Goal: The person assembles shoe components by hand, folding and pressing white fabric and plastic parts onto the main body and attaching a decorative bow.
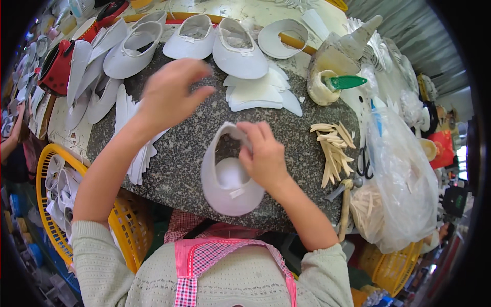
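On the speckled stone slab [184,153] in front of me, a white shoe upper [239,199] lies with its toe towards me. My right hand [266,156] grips its heel edge, thumb inside the opening and fingers outside. My left hand [171,94] is raised over the far left of the slab, thumb apart from the fingers and nothing seen in it; its fingertips are blurred. Beyond the hands stand more white shoe uppers [239,59]. Nearest these is a stack of flat white pieces [255,94]. Long white strips [135,158] lie under my left forearm.
Pale slender pieces [332,148] lie on the right, near black-handled scissors [364,163] and a hammer [347,204]. A crusted container [323,87] holds a green-handled tool [348,82]. A clear plastic bag [404,179] sits at the right edge. A yellow basket [128,220] of white uppers stands left.
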The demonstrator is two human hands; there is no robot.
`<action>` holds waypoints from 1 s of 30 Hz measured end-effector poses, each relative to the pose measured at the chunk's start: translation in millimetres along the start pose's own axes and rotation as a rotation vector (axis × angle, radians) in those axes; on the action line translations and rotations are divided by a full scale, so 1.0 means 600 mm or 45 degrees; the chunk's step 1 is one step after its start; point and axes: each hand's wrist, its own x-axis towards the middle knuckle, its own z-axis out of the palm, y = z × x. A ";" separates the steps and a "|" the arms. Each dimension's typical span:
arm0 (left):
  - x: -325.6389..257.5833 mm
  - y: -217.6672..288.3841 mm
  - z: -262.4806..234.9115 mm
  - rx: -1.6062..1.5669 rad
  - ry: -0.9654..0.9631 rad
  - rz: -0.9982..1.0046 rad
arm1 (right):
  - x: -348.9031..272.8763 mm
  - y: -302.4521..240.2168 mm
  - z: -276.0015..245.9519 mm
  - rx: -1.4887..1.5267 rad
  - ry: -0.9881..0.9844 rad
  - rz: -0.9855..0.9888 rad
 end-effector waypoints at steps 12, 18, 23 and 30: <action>0.225 -0.040 0.002 1.062 0.318 0.247 | 0.048 0.147 -0.065 0.263 0.283 0.344; 0.149 -0.107 0.052 0.925 0.038 0.648 | 0.134 0.225 -0.015 -0.068 0.381 0.251; 0.138 -0.051 0.069 0.719 0.328 0.265 | 0.157 0.209 -0.011 -0.118 0.245 0.336; 0.138 0.001 0.226 0.495 -0.102 0.650 | 0.147 0.200 -0.009 0.124 0.170 0.458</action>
